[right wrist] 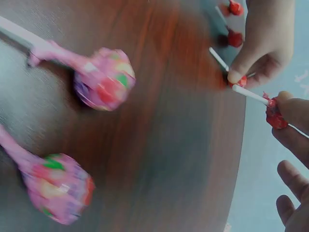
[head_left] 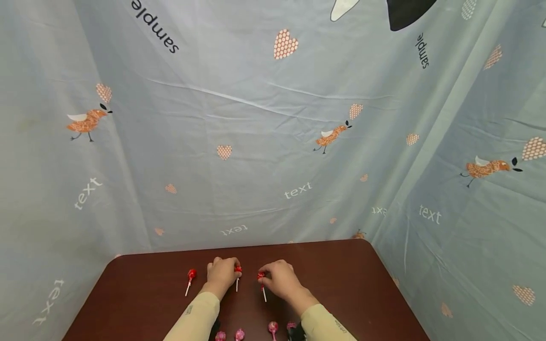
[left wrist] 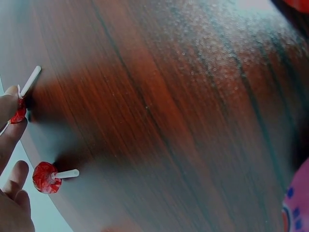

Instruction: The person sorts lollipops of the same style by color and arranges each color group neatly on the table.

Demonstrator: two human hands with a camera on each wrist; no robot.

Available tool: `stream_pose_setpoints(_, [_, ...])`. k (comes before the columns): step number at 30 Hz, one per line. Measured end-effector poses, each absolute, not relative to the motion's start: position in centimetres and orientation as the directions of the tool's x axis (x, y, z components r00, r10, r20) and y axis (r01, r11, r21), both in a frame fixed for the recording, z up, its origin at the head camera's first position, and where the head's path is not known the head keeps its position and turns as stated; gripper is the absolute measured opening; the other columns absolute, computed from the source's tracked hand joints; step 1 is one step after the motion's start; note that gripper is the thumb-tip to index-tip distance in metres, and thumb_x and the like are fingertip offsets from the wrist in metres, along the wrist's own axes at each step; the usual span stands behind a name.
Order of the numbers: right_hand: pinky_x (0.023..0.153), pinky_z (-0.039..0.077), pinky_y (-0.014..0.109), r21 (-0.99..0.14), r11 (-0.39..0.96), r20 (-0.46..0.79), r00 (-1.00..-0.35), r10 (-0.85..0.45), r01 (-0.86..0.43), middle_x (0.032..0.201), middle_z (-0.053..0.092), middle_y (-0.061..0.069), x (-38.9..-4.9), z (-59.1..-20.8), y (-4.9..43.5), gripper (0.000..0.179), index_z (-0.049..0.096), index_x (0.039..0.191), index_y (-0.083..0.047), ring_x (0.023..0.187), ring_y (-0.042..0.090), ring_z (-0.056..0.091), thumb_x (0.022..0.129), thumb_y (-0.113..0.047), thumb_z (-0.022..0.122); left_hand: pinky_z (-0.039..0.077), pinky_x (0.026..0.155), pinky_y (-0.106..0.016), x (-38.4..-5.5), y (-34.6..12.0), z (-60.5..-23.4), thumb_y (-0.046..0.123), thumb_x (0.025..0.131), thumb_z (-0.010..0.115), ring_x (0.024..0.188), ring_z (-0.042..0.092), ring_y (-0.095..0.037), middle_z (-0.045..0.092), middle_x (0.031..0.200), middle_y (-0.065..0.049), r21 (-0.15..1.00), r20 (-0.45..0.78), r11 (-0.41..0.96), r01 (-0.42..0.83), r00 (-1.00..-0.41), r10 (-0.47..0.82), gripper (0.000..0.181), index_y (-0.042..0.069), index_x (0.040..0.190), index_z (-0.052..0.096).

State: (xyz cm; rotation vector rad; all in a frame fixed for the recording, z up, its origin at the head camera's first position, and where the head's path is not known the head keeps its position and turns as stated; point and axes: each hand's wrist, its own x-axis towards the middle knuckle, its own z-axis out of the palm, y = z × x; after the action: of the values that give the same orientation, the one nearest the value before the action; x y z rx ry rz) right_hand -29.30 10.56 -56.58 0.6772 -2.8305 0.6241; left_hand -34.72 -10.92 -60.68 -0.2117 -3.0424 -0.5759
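Note:
My left hand point(head_left: 222, 275) pinches a red-wrapped lollipop point(head_left: 238, 269), its white stick pointing toward me. To its right, my right hand point(head_left: 281, 278) pinches another red lollipop point(head_left: 261, 274) by the head between thumb and fingers. In the right wrist view, that lollipop point(right wrist: 275, 115) shows its stick reaching toward the left hand point(right wrist: 266, 50). A red lollipop point(head_left: 192, 273) lies on the table left of the left hand. Below the left fingers, the left wrist view shows a red lollipop point(left wrist: 46, 178) lying on the wood; the head view hides it.
Several pink lollipops point(head_left: 273, 327) lie along the near part of the brown table point(head_left: 337, 279), partly cut off by the frame. Dark wrist gear point(head_left: 296, 333) sits by the right sleeve. A patterned light-blue curtain point(head_left: 256, 189) hangs behind the table and along its sides.

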Motion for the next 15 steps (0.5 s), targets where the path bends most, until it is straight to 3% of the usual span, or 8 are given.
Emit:
stream_pose_setpoints(6, [0.082,0.048,0.047,-0.305,0.843,0.280,-0.888,-0.364,-0.442,0.091,0.071,-0.014,-31.2,-56.7,9.7,0.018,0.078,0.102,-0.022,0.097,0.018,0.061,0.087,-0.032,0.077,0.036,0.085,-0.053,-34.2,-10.9,-60.8,0.026,0.079,0.084,0.095,0.050,-0.033,0.065,0.085,0.001,0.375,0.056,0.920,0.114,-0.993,0.101,0.023,0.018,0.096,0.071])
stream_pose_setpoints(15, [0.083,0.046,0.052,-0.377,0.872,0.214,-0.945,-0.246,-0.312,0.092,0.071,-0.007,-32.8,-57.7,8.6,0.020,0.077,0.103,-0.019,0.097,0.029,0.061,0.086,-0.029,0.078,0.036,0.084,-0.052,-34.1,-10.8,-60.3,0.027,0.080,0.083,0.097,0.052,-0.032,0.066,0.086,0.003,0.364,0.071,0.925,0.114,-0.993,0.094,0.022,0.020,0.097,0.071])
